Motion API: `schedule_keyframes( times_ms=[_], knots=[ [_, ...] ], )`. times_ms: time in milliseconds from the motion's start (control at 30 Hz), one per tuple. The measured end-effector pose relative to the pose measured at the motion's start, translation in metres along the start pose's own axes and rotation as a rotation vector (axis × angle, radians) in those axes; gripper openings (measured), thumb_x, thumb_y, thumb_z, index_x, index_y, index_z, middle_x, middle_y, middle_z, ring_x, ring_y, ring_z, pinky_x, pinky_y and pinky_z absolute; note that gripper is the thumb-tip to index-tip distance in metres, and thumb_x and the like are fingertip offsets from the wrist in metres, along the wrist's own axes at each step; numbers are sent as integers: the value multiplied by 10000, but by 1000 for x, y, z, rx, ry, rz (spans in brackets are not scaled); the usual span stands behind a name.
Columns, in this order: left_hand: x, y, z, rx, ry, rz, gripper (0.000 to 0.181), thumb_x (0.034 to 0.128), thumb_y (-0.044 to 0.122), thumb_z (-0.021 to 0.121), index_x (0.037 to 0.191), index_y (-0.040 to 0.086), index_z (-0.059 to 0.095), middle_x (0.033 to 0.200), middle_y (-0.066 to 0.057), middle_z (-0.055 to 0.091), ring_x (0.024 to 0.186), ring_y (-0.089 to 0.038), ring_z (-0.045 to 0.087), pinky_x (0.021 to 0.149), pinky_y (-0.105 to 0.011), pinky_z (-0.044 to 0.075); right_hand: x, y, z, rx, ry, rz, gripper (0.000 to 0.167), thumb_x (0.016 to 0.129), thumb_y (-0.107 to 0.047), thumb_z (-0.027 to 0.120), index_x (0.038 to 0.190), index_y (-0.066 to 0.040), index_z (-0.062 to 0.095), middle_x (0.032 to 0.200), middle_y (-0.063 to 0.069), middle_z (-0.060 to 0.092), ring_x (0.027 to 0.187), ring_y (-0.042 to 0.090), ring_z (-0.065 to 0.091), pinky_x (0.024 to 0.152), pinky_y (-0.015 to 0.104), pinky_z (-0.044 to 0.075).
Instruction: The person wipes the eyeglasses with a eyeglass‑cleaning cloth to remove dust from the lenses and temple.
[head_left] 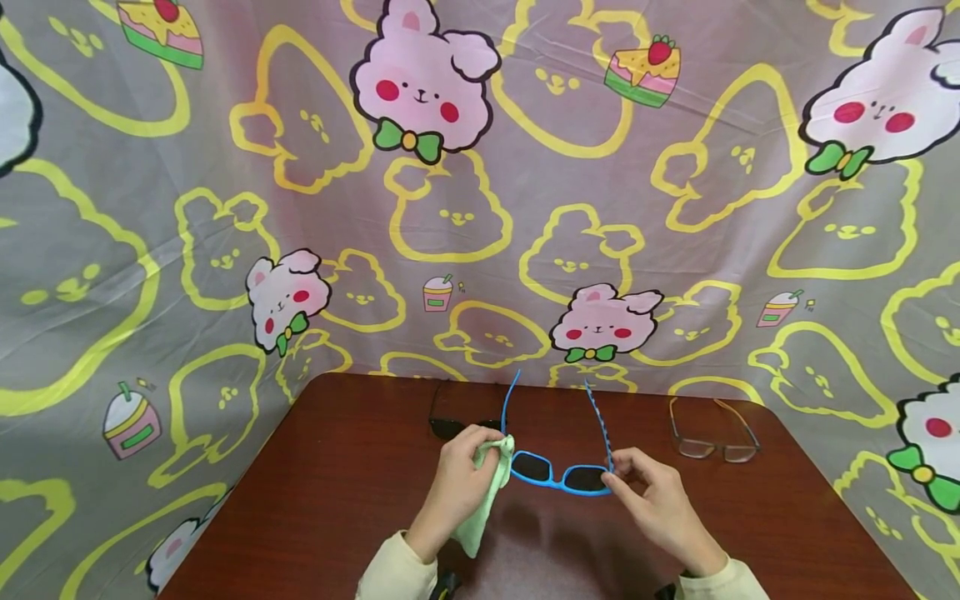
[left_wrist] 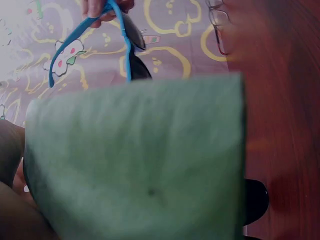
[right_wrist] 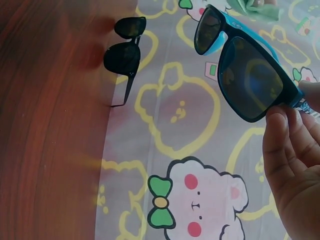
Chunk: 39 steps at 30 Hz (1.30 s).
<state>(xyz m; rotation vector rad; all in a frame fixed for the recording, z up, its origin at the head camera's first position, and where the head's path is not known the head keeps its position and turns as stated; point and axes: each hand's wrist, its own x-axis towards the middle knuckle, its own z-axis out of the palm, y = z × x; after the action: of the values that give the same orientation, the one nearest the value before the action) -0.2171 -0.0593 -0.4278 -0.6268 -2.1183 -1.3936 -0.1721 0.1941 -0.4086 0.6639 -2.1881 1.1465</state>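
Note:
Blue-framed sunglasses [head_left: 556, 484] with dark lenses are held above the table, both temples unfolded and pointing away. My right hand [head_left: 662, 502] pinches them at the right hinge corner; in the right wrist view its fingertips [right_wrist: 276, 122] grip the frame's edge beside a dark lens [right_wrist: 252, 80]. A pale green cloth [head_left: 474, 525] hangs from my left hand [head_left: 459, 477], which holds it bunched beside the sunglasses' left corner. In the left wrist view the cloth [left_wrist: 145, 160] covers most of the picture, so whether the left fingers touch the frame I cannot tell.
Black sunglasses [head_left: 447, 428] lie on the brown table [head_left: 337, 475] behind my left hand, partly hidden by it. Clear-lensed eyeglasses [head_left: 697, 450] lie at the back right. Patterned fabric [head_left: 465, 192] with cartoon rabbits hangs behind the table and along its sides.

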Motion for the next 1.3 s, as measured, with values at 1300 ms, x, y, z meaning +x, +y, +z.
schedule_keyframes(
  times_ms=[1300],
  knots=[
    [-12,-14,12,718,-159,606,411,710,-13,628,1104,91,677,1107,-34,574,708,-135,445,529,-187,393,3,-4,-1,64,99,-101,343,642,278,667,871,30,605,691,41,573,576,76,547,520,156,443]
  ],
)
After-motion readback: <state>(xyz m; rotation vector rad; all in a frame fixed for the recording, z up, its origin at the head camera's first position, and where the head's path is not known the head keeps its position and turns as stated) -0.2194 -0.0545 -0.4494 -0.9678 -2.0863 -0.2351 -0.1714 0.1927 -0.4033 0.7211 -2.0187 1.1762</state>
